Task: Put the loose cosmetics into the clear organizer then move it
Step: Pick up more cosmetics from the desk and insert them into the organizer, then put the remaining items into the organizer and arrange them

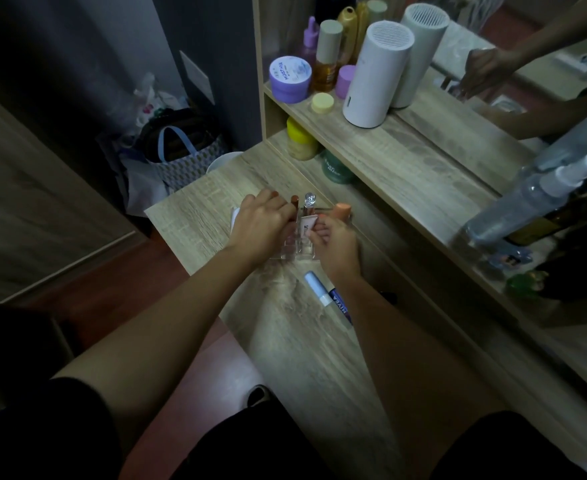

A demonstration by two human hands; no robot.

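Observation:
A clear organizer (297, 251) sits on the wooden dresser top (306, 341), mostly hidden under both hands. Standing in it are a brown-capped stick (295, 201), a clear-topped tube (308, 199) and an orange-capped tube (341, 212). My left hand (262, 225) rests over the organizer's left side, fingers around the brown-capped stick. My right hand (335, 245) pinches a small pale tube (308, 224) over the organizer's middle. A blue and white Nivea lip balm (326, 296) lies loose on the dresser just in front of the organizer, beside my right wrist.
A raised shelf (406, 157) behind holds a purple jar (290, 79), bottles and a tall white cylinder (375, 76). Yellow-lidded (299, 138) and green (337, 168) jars sit under it. A mirror is at right, with spray bottles (541, 188). Bags lie on the floor at left (181, 157).

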